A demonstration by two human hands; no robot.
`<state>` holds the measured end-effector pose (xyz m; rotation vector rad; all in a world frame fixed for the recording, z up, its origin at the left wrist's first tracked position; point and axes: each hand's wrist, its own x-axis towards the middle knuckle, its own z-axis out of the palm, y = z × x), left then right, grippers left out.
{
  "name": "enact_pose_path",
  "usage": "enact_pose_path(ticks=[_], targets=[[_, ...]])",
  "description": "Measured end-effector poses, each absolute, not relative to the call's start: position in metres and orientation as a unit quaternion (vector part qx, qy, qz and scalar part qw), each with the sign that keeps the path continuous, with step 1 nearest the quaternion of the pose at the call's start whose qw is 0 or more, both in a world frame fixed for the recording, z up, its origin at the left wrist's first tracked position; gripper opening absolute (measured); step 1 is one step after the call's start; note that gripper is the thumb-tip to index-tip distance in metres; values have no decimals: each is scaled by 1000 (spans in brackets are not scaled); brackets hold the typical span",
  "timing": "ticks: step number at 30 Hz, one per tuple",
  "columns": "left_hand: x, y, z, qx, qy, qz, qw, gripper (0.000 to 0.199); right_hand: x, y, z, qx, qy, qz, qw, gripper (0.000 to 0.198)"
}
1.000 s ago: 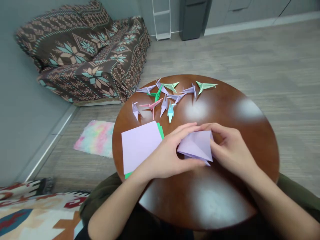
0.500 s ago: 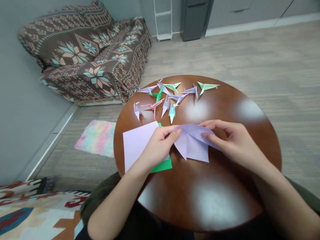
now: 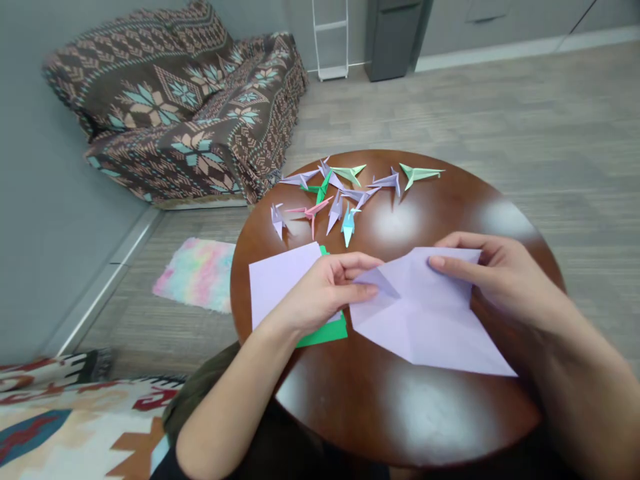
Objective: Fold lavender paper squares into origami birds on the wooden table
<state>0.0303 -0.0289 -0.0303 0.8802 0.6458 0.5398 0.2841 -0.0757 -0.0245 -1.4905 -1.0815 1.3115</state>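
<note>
Head view shows first one sofa (image 3: 170, 110), the largest piece of furniture, which is covered with brown patterned cloth and stands behind the table at the left. Next in size is one round brown table (image 3: 350, 407), with a shiny top. On the floor to the left of it lies one fluffy rug (image 3: 195, 275) in pale pink, yellow and blue.

Two paper groups are on the table. One lavender sheet (image 3: 420, 320) is at the middle of the table, in front of the person, spread wide, with crease lines and one small triangular fold near its left end; I cannot tell if its lower edge touches the wood. Beside it, at the left, lies one paper stack (image 3: 280, 277), lavender on top with green under it; how many sheets it has, I cannot count.

Two hands hold the lavender sheet. The left hand (image 3: 327, 293), partly above the stack, pinches the left end between thumb and fingers. The right hand (image 3: 500, 273) grasps the upper right part in the same manner, its thumb on top.

Smallest are eleven folded paper birds, grouped at the far side: six lavender birds (image 3: 335, 213), two light green birds (image 3: 417, 175), one dark green bird (image 3: 323, 190), one pink bird (image 3: 313, 212) and one blue bird (image 3: 349, 227).
</note>
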Motion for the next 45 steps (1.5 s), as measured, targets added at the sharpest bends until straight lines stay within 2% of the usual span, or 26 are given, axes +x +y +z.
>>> enact_pose_path(ticks=[8, 12, 14, 23, 31, 36, 40, 45], targets=[[33, -30, -26, 376, 320, 341, 800, 37, 270, -78, -17, -559, -314, 611, 464, 37], [33, -31, -26, 409, 311, 276, 812, 32, 269, -80, -23, -585, -358, 511, 518, 31], [33, -32, -28, 428, 319, 234, 812, 32, 268, -81, -25, -592, -391, 476, 519, 31], [34, -33, -36, 453, 405, 282, 743, 40, 265, -87, -24, -597, -380, 472, 525, 25], [36, -34, -27, 442, 382, 308, 751, 43, 262, -80, -9, -621, -308, 490, 529, 26], [35, -35, -31, 429, 317, 308, 788, 42, 266, -78, -6, -625, -311, 496, 516, 26], [33, -36, -34, 426, 318, 264, 805, 36, 264, -83, -7, -615, -329, 465, 545, 24], [32, -36, -36, 431, 355, 284, 779, 34, 265, -89, -16, -614, -397, 401, 552, 24]])
